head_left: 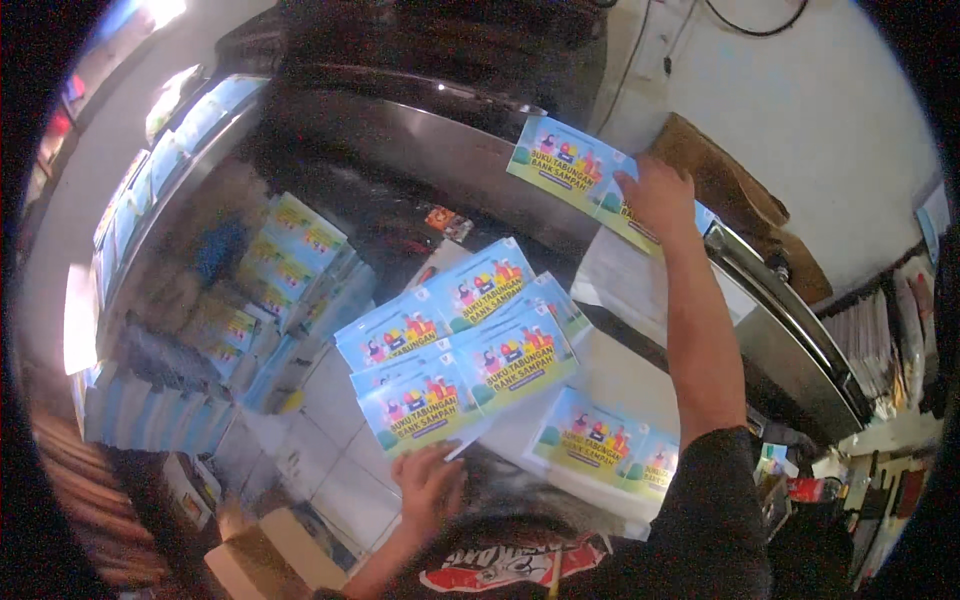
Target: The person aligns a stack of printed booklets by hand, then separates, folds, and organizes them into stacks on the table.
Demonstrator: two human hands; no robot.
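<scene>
My right hand (662, 200) reaches to the upper right, its thumb on top of a printed cover sheet (562, 165) with its fingers curled behind. The sheet is blue and green with cartoon figures, printed twice side by side. It lies above the metal rim. In the middle, a fanned stack of matching cover sheets (515, 360) overlaps at uneven angles. At its lower edge is my left hand (430, 488), fingers bent and slightly apart, near the sheets' edge. Another pile of cover sheets (585, 445) lies lower right, partly hidden by my right sleeve.
Tall stacks of printed covers (290, 255) stand at left, by more piles (160, 410). A curved metal rim (470, 140) runs across the back and down the right. A cardboard box (275, 560) sits lower left. Brown cardboard (725, 170) leans on the white wall. Papers (865, 340) stand at right.
</scene>
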